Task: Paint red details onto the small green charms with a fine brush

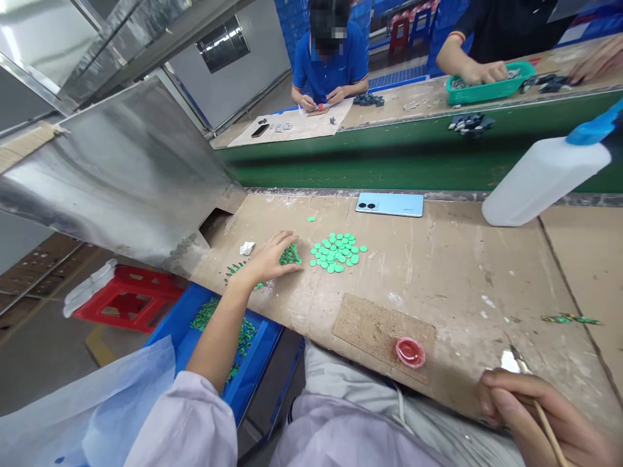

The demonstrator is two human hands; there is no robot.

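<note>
My left hand [270,258] lies flat on the worn wooden bench [438,272], fingers spread over a small heap of dark green parts [290,255]. Just to its right sits a cluster of light green round discs [337,252]. My right hand [530,415] rests at the near right edge, closed around a thin wooden stick [548,425] with a pale tip. A small red cap [410,352] sits on a rough cork patch [384,327] between the hands.
A light blue phone [389,204] lies at the bench's far edge. A white bottle with blue top [542,181] hangs at right. A blue bin [243,350] of green parts sits below the bench, a red stool [129,301] beside it. Two people work across the green conveyor [389,155].
</note>
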